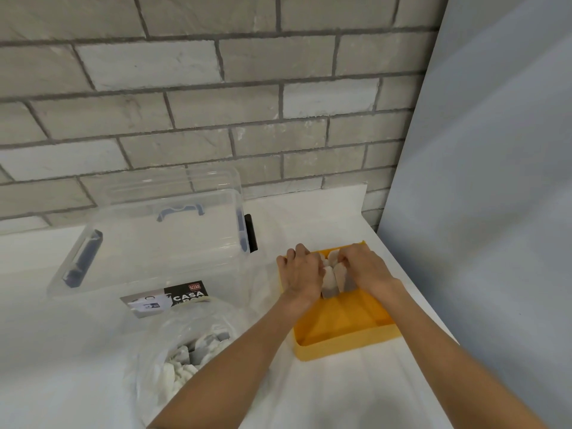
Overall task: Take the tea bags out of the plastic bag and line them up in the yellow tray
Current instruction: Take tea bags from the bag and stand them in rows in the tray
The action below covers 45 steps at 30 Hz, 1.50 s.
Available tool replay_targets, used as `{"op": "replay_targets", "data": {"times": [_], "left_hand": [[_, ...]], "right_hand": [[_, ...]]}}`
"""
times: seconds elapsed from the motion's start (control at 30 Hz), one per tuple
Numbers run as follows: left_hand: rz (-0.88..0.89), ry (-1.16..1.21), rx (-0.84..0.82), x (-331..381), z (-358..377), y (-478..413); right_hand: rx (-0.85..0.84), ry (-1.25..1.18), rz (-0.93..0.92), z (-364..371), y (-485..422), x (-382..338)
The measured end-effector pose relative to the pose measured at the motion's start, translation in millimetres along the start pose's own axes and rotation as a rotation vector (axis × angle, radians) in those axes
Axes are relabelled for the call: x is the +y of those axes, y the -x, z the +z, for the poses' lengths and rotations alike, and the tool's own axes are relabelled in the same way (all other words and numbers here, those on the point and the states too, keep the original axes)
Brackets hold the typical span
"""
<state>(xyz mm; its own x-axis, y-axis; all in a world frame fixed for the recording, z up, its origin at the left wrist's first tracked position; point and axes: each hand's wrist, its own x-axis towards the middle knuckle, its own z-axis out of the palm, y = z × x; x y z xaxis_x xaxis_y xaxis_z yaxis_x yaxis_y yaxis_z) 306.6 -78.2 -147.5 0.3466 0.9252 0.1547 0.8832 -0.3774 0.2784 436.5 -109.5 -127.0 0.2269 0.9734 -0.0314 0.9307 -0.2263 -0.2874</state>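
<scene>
Two hands meet at the far end of the tray [346,345] in the head view, close together, almost touching. The left hand [301,274] and the right hand [365,267] both have the fingers curled down, and they hold between them a short row of tea bags [329,280]. These are small, flat paper pouches, pale with a grey shade, and they stand on edge against the far wall of the tray. The fingertips are hidden behind the knuckles.

The tray is of yellow, smooth, matt plastic, rectangular, with low straight walls. Its near half shows a bare floor. It lies on the white counter [77,351], which has a faint marble pattern.

Left of the tray, near the left forearm, lies the bag [161,351] of thin, clear, wrinkled plastic. It is open and slack, and inside it a pile [182,360] of more white and grey pouches shows through.

Behind the bag stands a box [154,243] of clear hard plastic with rounded corners, dark blue clips and a handle. A black and grey label [167,298] is on its near side.

At the back a wall [216,103] of rough grey bricks rises, and at the right a smooth pale panel [495,181].
</scene>
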Motion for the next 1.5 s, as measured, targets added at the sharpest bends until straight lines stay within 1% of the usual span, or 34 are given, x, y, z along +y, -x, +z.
{"op": "replay_targets", "data": {"times": [0.2,0.3,0.4,0.57,0.77,0.87,0.97,1.1,1.2,1.27,1.37,1.43,1.5], "left_hand": [[0.039,0.031,0.016,-3,-2,0],[0.060,0.089,0.047,-3,-10,2],[0.090,0.189,0.047,-2,-25,5],[0.150,0.400,0.006,-4,-64,25],[0.258,0.571,-0.052,-30,-114,65],[0.246,0.591,-0.049,-55,-132,87],[0.131,0.595,-0.057,-89,-143,109],[0.031,0.513,-0.091,-135,-144,132],[-0.037,0.443,-0.149,-158,-139,149],[-0.038,0.426,-0.187,-166,-137,158],[-0.045,0.382,-0.251,-173,-132,171],[-0.066,0.363,-0.257,-176,-129,177],[-0.082,0.360,-0.251,-176,-127,182]], "right_hand": [[0.000,0.049,0.019,1,-1,0],[0.029,0.078,0.024,-3,-1,0],[0.071,0.058,0.016,-14,0,-3],[0.160,-0.030,-0.104,-40,12,-19],[0.149,-0.161,-0.241,-61,37,-49],[0.093,-0.210,-0.366,-59,57,-81],[0.016,-0.274,-0.465,-49,76,-115],[-0.094,-0.306,-0.572,-24,92,-154],[-0.172,-0.298,-0.582,-6,101,-178],[-0.232,-0.272,-0.573,1,107,-188],[-0.400,-0.131,-0.572,13,113,-192],[-0.485,-0.052,-0.535,22,117,-190],[-0.481,-0.053,-0.533,29,119,-188]]}}
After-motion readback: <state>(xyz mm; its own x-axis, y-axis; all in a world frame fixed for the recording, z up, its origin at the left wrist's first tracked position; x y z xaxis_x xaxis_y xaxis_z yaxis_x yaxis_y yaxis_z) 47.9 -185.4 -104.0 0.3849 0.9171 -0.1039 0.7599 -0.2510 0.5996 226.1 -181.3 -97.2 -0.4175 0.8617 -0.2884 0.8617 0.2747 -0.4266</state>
